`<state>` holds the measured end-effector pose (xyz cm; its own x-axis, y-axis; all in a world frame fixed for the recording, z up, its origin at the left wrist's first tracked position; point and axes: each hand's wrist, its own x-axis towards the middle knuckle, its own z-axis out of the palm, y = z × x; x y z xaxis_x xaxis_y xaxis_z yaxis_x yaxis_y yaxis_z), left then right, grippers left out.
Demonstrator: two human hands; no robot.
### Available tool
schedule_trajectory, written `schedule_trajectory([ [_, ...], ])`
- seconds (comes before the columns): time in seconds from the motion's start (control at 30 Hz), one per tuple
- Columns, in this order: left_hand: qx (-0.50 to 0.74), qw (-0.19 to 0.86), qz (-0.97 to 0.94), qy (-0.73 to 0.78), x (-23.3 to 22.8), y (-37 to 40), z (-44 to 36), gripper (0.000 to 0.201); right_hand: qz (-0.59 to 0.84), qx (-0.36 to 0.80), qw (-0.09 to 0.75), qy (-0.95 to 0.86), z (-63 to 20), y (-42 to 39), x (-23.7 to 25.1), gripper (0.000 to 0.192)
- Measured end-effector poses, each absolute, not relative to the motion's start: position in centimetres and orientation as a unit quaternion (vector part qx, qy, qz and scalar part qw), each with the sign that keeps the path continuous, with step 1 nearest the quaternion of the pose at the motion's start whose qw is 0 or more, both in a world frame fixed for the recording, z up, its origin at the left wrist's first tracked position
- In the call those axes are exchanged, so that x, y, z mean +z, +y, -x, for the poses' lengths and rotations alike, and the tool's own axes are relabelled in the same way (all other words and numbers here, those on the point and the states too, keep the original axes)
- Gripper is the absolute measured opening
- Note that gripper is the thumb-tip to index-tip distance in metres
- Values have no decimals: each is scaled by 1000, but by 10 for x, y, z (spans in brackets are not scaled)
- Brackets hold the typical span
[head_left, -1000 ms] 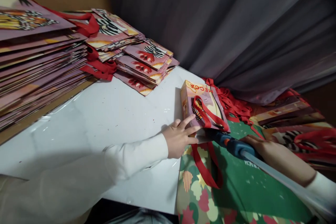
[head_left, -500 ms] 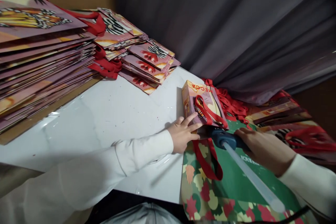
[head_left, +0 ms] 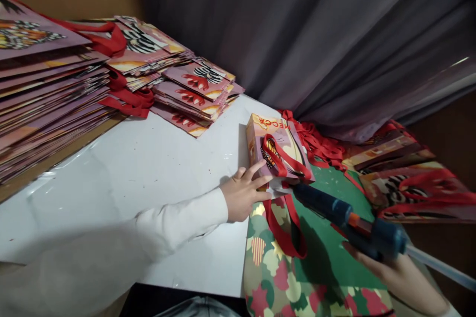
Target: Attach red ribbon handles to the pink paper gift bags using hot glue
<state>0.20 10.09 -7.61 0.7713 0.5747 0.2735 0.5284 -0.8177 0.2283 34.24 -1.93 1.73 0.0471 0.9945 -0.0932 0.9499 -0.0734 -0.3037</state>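
A small pink-and-yellow paper gift bag marked MECCA lies on its side, with a red ribbon handle looped over its face. My left hand rests with spread fingers against the bag's near left edge. In my right hand is a blue hot glue gun, a pale glue stick jutting from its rear. Its nozzle points at the bag's near end; whether it touches is hidden. A second red ribbon loop hangs from that end over a green patterned bag.
Tall stacks of flat printed bags stand on the white table at left, with smaller piles behind. Red ribbons lie heaped beyond the bag. More bags stand at right. A grey curtain borders the back.
My right hand has swung the glue gun round, so its body now shows side-on and its rear points right. The left hand stays against the bag. The whole view has shifted slightly.
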Motion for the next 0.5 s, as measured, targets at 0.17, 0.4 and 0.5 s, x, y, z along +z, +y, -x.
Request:
schedule_trajectory([
  [0.17,140,63,-939,308,-72,99,2,62,706,189,135,-669,-330,11,-15,34],
  [0.4,120,24,-943,310,-71,100,6,75,620,287,186,-706,-312,55,-34,23],
  [0.5,126,14,-945,303,-75,102,8,77,589,321,191,-717,-309,63,-37,24],
])
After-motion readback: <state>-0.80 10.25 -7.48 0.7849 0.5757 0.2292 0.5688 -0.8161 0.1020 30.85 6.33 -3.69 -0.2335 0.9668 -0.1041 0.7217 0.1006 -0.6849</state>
